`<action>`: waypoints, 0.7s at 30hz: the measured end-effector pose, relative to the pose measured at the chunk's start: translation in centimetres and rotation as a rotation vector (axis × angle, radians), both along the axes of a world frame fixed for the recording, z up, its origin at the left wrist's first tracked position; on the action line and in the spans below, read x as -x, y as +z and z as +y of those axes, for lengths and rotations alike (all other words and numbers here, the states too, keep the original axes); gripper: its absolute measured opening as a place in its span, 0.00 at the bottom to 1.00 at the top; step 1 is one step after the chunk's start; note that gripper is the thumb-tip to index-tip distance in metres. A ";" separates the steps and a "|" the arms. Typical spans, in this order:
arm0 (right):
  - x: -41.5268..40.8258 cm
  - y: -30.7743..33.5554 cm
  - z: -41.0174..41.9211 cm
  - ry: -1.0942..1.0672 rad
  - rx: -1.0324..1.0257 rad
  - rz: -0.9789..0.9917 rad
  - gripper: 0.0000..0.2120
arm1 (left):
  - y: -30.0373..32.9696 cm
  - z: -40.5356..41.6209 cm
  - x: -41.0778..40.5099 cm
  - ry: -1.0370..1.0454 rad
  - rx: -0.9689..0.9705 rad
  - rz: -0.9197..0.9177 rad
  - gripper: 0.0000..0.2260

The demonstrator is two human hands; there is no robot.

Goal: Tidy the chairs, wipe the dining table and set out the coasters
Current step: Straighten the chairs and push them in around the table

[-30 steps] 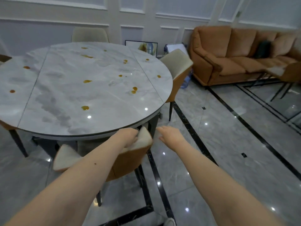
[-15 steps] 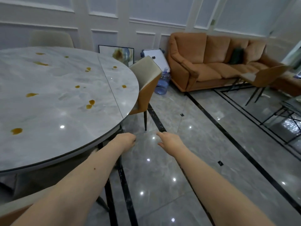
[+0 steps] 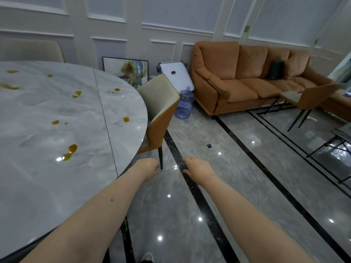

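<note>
Head view: both arms are extending forward over the grey tiled floor [image 3: 247, 186], and neither grip is holding anything. The left hand [image 3: 149, 168] is hanging with its fingers loosely curled and empty, just off the rim of the worktop [image 3: 114, 130]. The right hand [image 3: 198, 168] is reaching out flat, fingers relaxed and apart, also empty. The chair [image 3: 159, 111] that appears to be the next one to tidy is standing ahead of and above both hands in the picture, at the right edge of the worktop, its cream seat partly tucked under the rim and its orange backrest facing outward toward the sofa [image 3: 247, 76]. The backrest is running roughly from near left to far right, so its broad face is lying across the line of reach. The left hand is sitting closer to the chair's near front leg, and the right hand is lying nearer the open outer side of the backrest. The worktop is carrying scattered amber spills [image 3: 70, 151], so wiping is judged not yet done, and no coasters are showing. A second chair [image 3: 311, 99] is standing well apart, near the sofa. A water jug [image 3: 184, 105] is resting on the floor just beyond the nearer chair.
</note>
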State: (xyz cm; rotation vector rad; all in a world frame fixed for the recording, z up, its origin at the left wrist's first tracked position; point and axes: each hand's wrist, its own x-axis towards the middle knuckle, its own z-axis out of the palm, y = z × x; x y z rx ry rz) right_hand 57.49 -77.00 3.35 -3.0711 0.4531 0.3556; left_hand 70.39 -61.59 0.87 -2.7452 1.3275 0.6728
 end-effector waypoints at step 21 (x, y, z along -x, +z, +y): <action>-21.9 -0.3 -27.2 0.032 -0.046 -0.044 0.20 | -0.9 -26.4 -20.7 0.222 0.173 -0.189 0.10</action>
